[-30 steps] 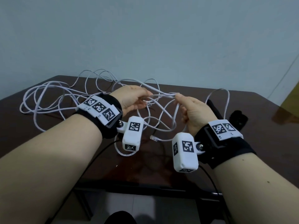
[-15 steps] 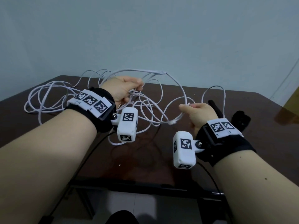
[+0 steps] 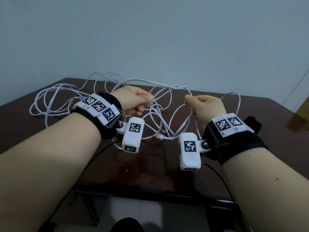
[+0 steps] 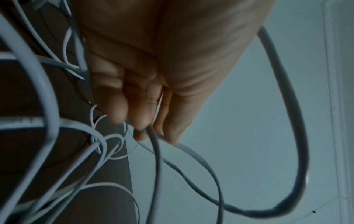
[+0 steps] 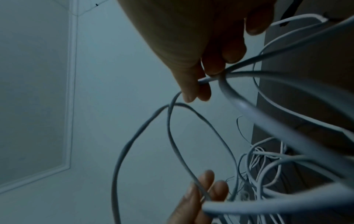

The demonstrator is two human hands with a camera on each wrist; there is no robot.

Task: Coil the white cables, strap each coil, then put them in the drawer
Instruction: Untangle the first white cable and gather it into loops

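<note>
A long white cable arches in the air between my two hands above the dark table. My left hand grips several strands of it in curled fingers. My right hand pinches the same cable between thumb and fingers, a hand's width to the right. More white cable lies tangled in loose loops on the table's left and far side. A plug end hangs below my hands. No drawer is in view.
A black object, possibly a strap, lies on the table just beyond my right wrist. A thin black lead runs off the table's front edge. The wall stands right behind the table.
After pulling apart, my hands have come closer again: the right hand rose and the left dropped slightly. The lifted cable loop still arches between them.
</note>
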